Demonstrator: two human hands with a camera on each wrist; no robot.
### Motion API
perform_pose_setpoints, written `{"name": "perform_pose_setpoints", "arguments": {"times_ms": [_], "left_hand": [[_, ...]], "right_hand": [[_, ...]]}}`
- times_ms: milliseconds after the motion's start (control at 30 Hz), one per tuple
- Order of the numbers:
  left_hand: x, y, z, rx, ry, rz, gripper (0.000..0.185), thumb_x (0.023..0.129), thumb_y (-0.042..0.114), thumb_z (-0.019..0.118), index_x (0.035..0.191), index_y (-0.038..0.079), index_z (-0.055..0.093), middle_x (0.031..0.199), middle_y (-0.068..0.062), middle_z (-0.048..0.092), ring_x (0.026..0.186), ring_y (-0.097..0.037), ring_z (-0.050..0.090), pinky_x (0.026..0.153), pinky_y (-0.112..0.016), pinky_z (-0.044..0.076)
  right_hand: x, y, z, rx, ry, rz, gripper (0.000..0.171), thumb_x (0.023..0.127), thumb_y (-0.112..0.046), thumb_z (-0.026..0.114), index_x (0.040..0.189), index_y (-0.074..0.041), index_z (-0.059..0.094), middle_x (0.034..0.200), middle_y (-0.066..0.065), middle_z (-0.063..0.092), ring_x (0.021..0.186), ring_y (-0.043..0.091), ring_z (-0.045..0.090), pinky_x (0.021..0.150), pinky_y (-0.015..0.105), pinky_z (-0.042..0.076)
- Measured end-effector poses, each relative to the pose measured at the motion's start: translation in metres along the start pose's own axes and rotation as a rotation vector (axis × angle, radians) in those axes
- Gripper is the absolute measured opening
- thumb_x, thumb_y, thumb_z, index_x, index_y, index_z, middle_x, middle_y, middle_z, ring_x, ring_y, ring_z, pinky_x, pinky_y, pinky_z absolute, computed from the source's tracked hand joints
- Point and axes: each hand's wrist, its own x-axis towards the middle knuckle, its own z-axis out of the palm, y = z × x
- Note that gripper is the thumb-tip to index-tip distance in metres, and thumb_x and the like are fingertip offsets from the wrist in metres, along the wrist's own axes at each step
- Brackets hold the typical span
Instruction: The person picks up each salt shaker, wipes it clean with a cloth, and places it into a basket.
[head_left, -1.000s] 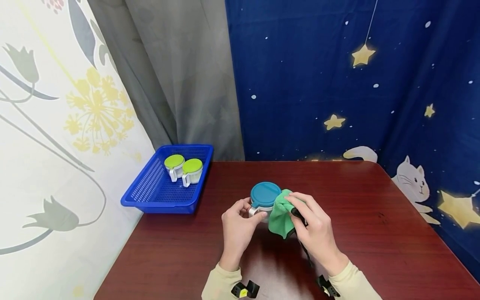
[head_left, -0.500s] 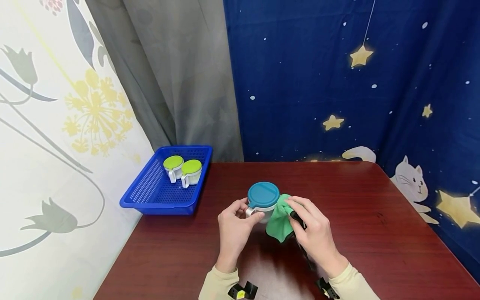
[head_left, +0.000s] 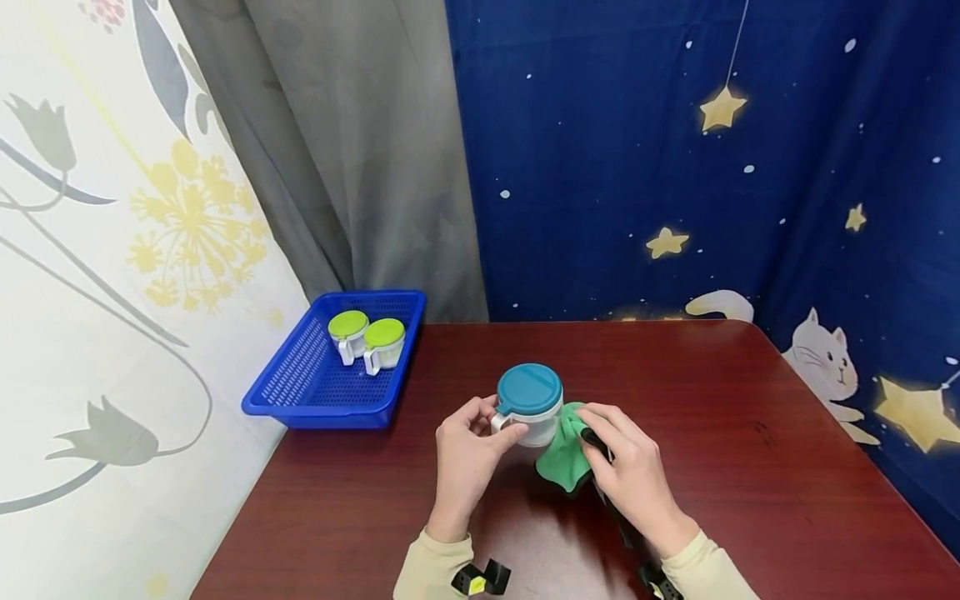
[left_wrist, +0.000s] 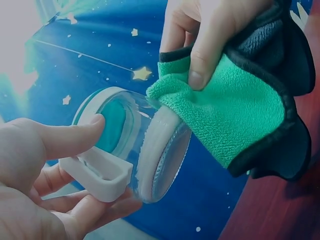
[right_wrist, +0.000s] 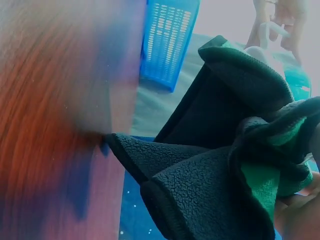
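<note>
In the head view my left hand (head_left: 468, 467) holds a clear seasoning jar (head_left: 542, 427) with a teal lid by its white handle, above the table. The left wrist view shows the thumb against the jar's side and fingers behind the white handle (left_wrist: 102, 181). White contents sit at the jar's base end, and the jar is tilted there. My right hand (head_left: 633, 467) pinches a bunched green cloth (left_wrist: 240, 105) with black edging and a dark back. Cloth meets the jar near its base. In the right wrist view the dark side of the cloth (right_wrist: 195, 185) covers most of the jar.
A blue plastic basket (head_left: 318, 411) stands at the table's left back. Inside it are two jars with lime-green lids, one jar (head_left: 349, 333) beside the other jar (head_left: 385, 343). The dark red table (head_left: 750, 467) reaches back to the curtains (head_left: 600, 167).
My right hand and the cloth have slid down along the jar's right side, so more of its wall shows. The jar has shifted slightly; my left hand keeps its grip.
</note>
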Motion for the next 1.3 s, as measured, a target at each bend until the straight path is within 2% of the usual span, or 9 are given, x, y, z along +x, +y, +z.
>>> {"name": "perform_pose_setpoints", "arguments": {"times_ms": [267, 433, 533, 800, 1067, 1300], "left_hand": [[-0.003, -0.003, -0.002, -0.020, -0.021, 0.007, 0.033, 0.072, 0.022, 0.093, 0.078, 0.013, 0.061, 0.112, 0.000, 0.072, 0.089, -0.018, 0.070, 0.070, -0.032, 0.059], [-0.002, -0.005, -0.003, -0.035, -0.017, 0.025, 0.035, 0.071, 0.024, 0.093, 0.076, 0.012, 0.061, 0.113, -0.002, 0.072, 0.088, -0.018, 0.071, 0.067, -0.032, 0.060], [-0.002, -0.006, -0.004, -0.010, -0.022, 0.034, 0.035, 0.071, 0.026, 0.093, 0.074, 0.013, 0.061, 0.113, -0.001, 0.072, 0.089, -0.016, 0.071, 0.067, -0.032, 0.059], [-0.004, -0.008, -0.006, 0.034, -0.067, 0.063, 0.034, 0.071, 0.024, 0.094, 0.074, 0.015, 0.062, 0.115, -0.002, 0.072, 0.090, -0.016, 0.071, 0.068, -0.032, 0.059], [-0.007, -0.004, -0.007, 0.019, -0.132, 0.062, 0.032, 0.070, 0.020, 0.094, 0.074, 0.015, 0.062, 0.116, 0.003, 0.072, 0.081, -0.016, 0.071, 0.067, -0.033, 0.059], [-0.009, -0.004, -0.007, 0.016, -0.134, 0.066, 0.031, 0.071, 0.018, 0.093, 0.074, 0.015, 0.062, 0.115, 0.003, 0.072, 0.083, -0.014, 0.072, 0.069, -0.033, 0.060]], "right_hand": [[0.001, -0.004, -0.001, 0.026, 0.012, 0.001, 0.046, 0.077, 0.003, 0.074, 0.121, -0.009, 0.072, 0.119, 0.005, 0.068, 0.104, 0.020, 0.067, 0.094, 0.016, 0.044], [0.003, -0.006, -0.002, 0.049, 0.010, 0.002, 0.046, 0.076, 0.004, 0.074, 0.120, -0.009, 0.072, 0.118, 0.005, 0.068, 0.104, 0.020, 0.067, 0.094, 0.015, 0.044], [0.007, -0.007, -0.005, 0.056, 0.010, 0.002, 0.046, 0.076, 0.004, 0.074, 0.120, -0.009, 0.072, 0.118, 0.006, 0.068, 0.104, 0.020, 0.067, 0.095, 0.014, 0.043], [0.022, -0.011, -0.018, 0.044, 0.007, 0.032, 0.047, 0.078, 0.004, 0.073, 0.123, -0.010, 0.071, 0.122, 0.005, 0.066, 0.106, 0.019, 0.066, 0.094, 0.013, 0.044], [0.033, -0.012, -0.022, 0.043, 0.033, 0.037, 0.044, 0.080, 0.004, 0.072, 0.122, -0.010, 0.072, 0.122, 0.006, 0.066, 0.107, 0.020, 0.065, 0.095, 0.013, 0.043], [0.033, -0.013, -0.021, 0.030, 0.036, 0.040, 0.043, 0.080, 0.003, 0.071, 0.121, -0.011, 0.073, 0.121, 0.007, 0.067, 0.107, 0.021, 0.065, 0.095, 0.013, 0.042]]}}
